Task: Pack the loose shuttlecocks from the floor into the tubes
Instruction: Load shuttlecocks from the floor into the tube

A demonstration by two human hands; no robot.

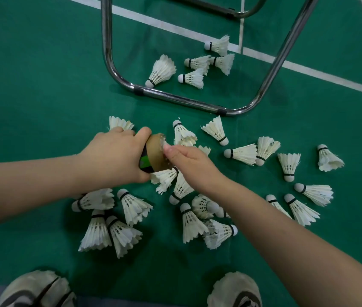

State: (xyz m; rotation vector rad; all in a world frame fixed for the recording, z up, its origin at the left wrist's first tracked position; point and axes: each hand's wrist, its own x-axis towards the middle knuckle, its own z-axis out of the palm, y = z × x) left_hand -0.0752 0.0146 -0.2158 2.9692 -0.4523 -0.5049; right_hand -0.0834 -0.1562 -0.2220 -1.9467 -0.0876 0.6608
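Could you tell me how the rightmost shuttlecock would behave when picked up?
The shuttlecock is probably very light, being mostly feathers. Those feathers look frayed, so squeezing may crush them. Pushed, it would likely roll in a curve round its cork.

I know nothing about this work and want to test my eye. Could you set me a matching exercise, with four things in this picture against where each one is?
Things:
1. tube
2. metal frame
3. shoes
4. white line

Places:
A. at the bottom edge of the picture
B. painted across the green floor
C. held in the left grip
D. bent round five shuttlecocks

Pairs: 1-C, 2-D, 3-A, 4-B
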